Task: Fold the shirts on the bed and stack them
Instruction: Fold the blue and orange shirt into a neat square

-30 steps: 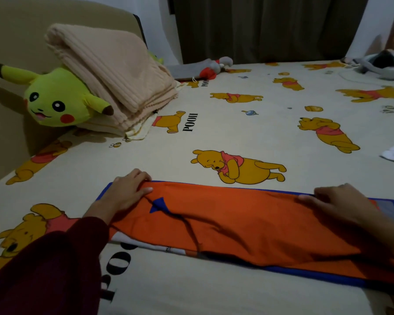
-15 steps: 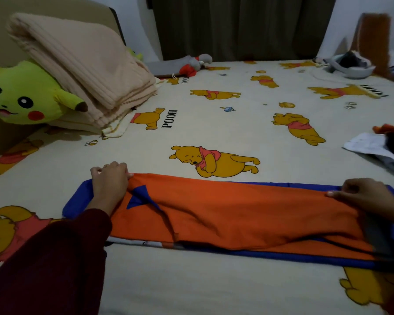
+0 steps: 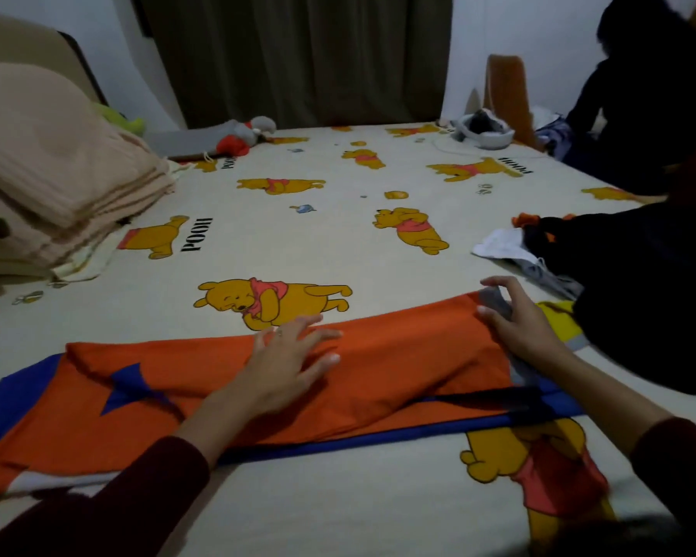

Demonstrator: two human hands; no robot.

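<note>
Pressing down now: my left hand (image 3: 286, 371) lies flat on the middle of the orange shirt (image 3: 398, 367), fingers straight and spread, gripping nothing, just palm and fingers on the cloth. Over at the shirt's right end my right hand (image 3: 515, 319) rests on the fabric with its thumb against the orange edge and its fingers raised and loosely arched over a grey patch; I cannot tell whether it actually has any cloth pinched. So the left grip is fully open, the right grip looks mostly open.

That orange shirt stretches as a long folded band across the near part of the bed (image 3: 338, 243), running left to right, with blue trim along its near edge and a blue star shape showing toward its left end. It sits on the cream bedsheet printed with yellow bears in red tops.

Just beyond my right hand, at the right side of the bed, a pile of dark clothes (image 3: 639, 275) sits with a white garment (image 3: 499, 245) poking out of its left side. At far left I see a folded beige blanket (image 3: 57, 174). Near the far edge a grey and red plush toy (image 3: 246, 134) lies in front of the dark curtain (image 3: 298, 54). Both my sleeves are dark maroon.
</note>
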